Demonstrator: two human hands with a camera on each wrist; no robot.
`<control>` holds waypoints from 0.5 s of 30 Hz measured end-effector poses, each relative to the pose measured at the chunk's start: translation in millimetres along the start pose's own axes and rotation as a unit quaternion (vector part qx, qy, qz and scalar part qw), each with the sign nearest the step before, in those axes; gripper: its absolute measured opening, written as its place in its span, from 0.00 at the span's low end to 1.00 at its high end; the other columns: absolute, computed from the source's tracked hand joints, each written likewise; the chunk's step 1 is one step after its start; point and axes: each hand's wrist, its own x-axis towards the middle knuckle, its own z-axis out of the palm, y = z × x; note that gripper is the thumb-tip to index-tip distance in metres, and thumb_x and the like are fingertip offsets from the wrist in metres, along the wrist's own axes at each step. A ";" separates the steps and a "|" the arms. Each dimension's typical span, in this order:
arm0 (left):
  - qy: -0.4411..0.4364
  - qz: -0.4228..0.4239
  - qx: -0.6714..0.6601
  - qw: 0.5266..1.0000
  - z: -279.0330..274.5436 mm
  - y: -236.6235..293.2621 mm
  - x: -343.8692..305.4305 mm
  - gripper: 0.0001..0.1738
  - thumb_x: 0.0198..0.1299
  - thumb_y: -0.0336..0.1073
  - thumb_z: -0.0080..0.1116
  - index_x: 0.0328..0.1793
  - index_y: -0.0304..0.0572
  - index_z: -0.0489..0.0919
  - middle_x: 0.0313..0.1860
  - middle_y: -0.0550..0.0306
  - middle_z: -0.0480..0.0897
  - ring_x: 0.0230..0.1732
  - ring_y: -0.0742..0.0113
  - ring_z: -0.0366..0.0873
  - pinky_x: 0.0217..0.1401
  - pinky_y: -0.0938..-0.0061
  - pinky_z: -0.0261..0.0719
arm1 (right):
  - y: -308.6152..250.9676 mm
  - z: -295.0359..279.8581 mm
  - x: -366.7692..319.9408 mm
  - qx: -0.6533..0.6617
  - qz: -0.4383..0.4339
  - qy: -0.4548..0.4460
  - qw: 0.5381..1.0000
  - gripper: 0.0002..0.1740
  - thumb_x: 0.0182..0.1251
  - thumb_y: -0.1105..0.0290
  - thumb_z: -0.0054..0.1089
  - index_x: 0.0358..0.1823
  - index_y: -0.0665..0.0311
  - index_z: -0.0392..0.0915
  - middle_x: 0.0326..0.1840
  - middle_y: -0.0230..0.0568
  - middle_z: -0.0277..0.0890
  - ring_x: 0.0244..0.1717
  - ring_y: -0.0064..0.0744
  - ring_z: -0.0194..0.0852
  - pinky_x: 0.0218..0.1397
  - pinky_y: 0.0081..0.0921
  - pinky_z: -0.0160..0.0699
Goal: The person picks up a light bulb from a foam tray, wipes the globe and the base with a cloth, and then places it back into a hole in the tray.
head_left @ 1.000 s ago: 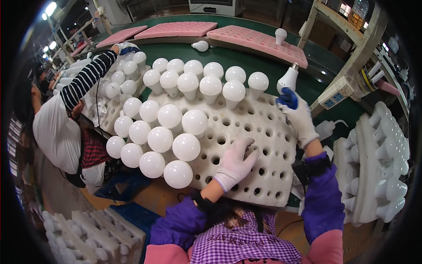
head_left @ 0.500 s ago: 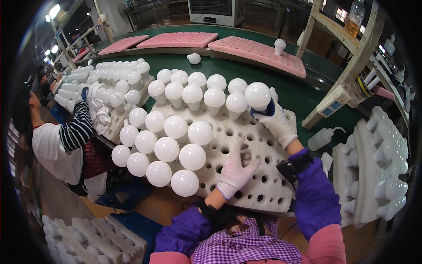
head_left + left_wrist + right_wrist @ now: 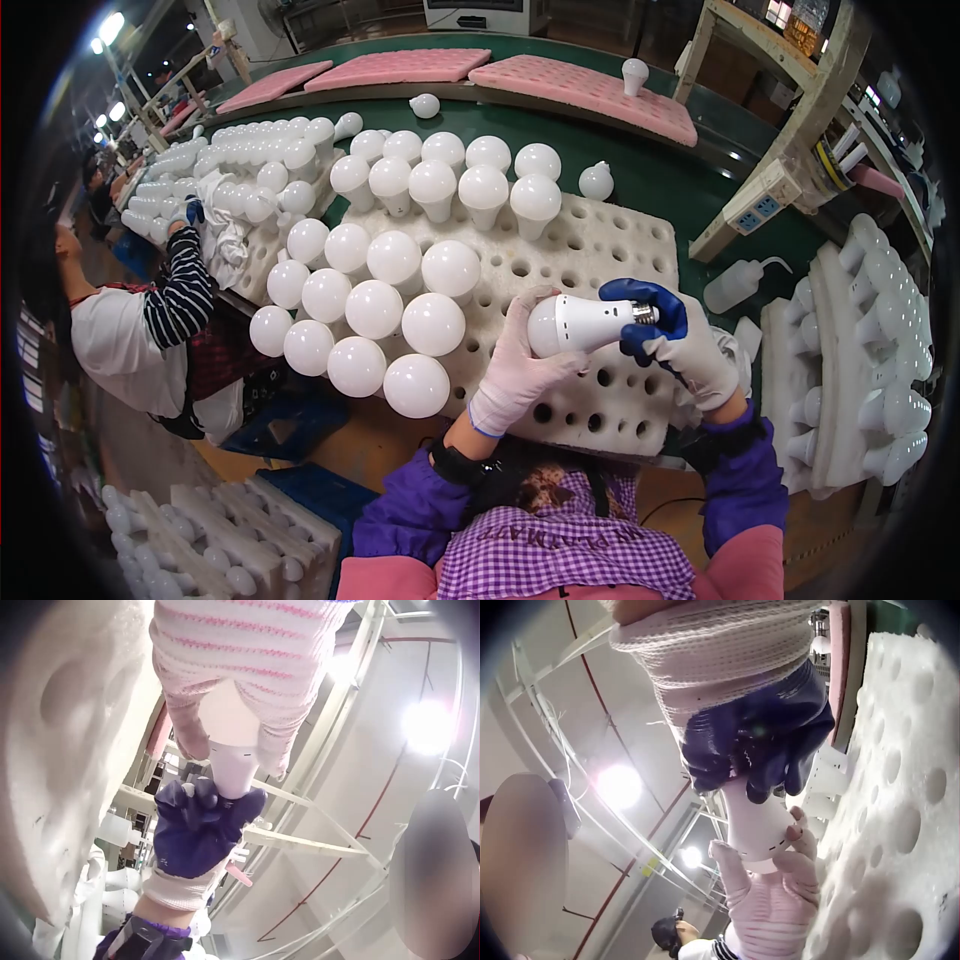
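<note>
A white light bulb [image 3: 590, 322] lies sideways between both hands, above a pale foam tray [image 3: 570, 205] with rows of holes. My left hand [image 3: 520, 375], in a pale glove, grips the round dome with fingers and thumb on either side. At the other end, my right hand [image 3: 690, 345], in a white glove with blue coated fingers, pinches around the metal screw base. From the left wrist view, the bulb's neck [image 3: 234, 769] shows between the two gloves. Small dark slots ring the bulb's body [image 3: 757, 821] in the right wrist view.
Many bulbs [image 3: 375, 308] stand dome-up on the tray's left and back. A loose bulb [image 3: 596, 181] lies behind it on the green belt. Right are a squeeze bottle [image 3: 733, 287] and a stacked bulb tray [image 3: 826, 380]. Another person [image 3: 140, 330] works at left.
My right hand set one bulb down on the belt, took the back row's right-end bulb and brought it toward me. My left hand rose from the tray and gripped its dome.
</note>
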 end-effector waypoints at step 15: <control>-0.004 -0.233 -0.369 0.900 5.1 -2.2 -7.2 0.31 0.68 0.55 0.47 0.66 0.38 0.63 0.51 0.37 0.75 0.37 0.50 0.82 0.33 0.73 0.86 | 2.4 11.5 -16.2 0.058 0.062 0.096 0.992 0.21 0.66 0.57 0.59 0.51 0.67 0.77 0.27 0.30 0.74 0.21 0.13 0.69 0.20 0.11 0.64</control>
